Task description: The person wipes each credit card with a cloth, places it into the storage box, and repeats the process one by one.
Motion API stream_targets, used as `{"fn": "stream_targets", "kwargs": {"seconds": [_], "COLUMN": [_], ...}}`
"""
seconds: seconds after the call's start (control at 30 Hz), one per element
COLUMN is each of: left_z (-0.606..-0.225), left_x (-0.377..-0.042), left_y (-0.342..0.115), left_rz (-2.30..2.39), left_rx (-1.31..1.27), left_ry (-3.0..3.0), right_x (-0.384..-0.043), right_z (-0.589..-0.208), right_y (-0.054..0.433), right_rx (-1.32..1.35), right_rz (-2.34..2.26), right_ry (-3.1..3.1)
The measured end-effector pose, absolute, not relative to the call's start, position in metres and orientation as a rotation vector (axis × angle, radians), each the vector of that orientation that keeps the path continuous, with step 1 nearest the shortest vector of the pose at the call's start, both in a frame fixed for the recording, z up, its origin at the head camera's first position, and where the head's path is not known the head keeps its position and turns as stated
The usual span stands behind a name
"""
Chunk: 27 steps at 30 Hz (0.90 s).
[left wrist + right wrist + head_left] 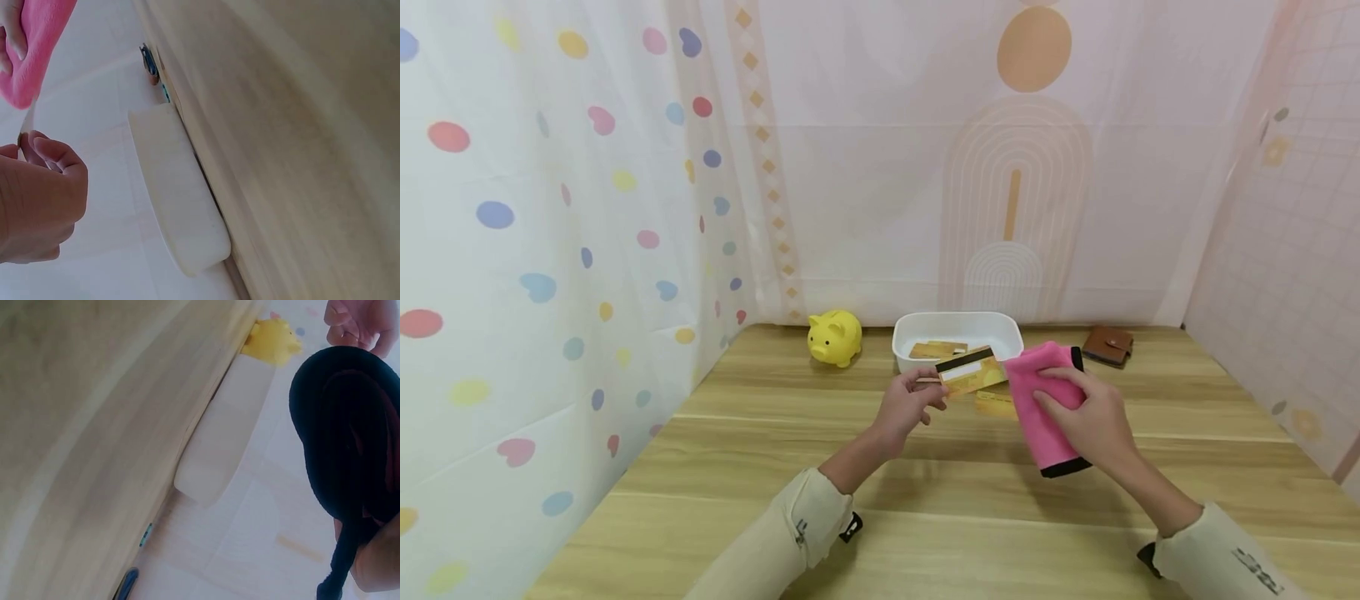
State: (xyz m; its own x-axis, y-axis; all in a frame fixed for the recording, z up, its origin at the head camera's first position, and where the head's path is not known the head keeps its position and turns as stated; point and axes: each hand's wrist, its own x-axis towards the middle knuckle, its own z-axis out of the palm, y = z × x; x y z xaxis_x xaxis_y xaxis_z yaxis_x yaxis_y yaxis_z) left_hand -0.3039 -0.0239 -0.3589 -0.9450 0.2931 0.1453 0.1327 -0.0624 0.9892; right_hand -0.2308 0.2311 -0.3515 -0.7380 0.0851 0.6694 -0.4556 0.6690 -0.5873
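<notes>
My left hand pinches one end of a yellow bank card, its black stripe and white strip facing me, tilted up above the table. A folded pink cloth with black edging is gripped in my right hand. One corner of the cloth meets the card's right end. In the left wrist view the card appears nearly edge-on below the pink cloth. The right wrist view shows the cloth's dark edge in rolled layers. Behind the held card, another yellow card is partly hidden.
A white plastic box stands at the back, with yellow card inside. To its left is a yellow piggy bank; to its right, a brown wallet. Patterned curtains enclose the wooden table.
</notes>
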Motion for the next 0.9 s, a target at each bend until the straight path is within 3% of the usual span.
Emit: {"fn": "stream_targets", "kwargs": {"seconds": [0.43, 0.9], "left_z": [-0.353, -0.360], "left_x": [-0.335, -0.369], "left_y": [-0.016, -0.013], "left_rz": [2.240, 2.245], "left_rx": [0.162, 0.039], "left_ry": [2.062, 2.086], "right_x": [-0.223, -0.221], "right_z": [-0.353, -0.349], "right_y": [0.233, 0.233], "right_rx": [0.308, 0.324], "right_rz": [1.031, 1.001], "right_ry": [-2.193, -2.169]}}
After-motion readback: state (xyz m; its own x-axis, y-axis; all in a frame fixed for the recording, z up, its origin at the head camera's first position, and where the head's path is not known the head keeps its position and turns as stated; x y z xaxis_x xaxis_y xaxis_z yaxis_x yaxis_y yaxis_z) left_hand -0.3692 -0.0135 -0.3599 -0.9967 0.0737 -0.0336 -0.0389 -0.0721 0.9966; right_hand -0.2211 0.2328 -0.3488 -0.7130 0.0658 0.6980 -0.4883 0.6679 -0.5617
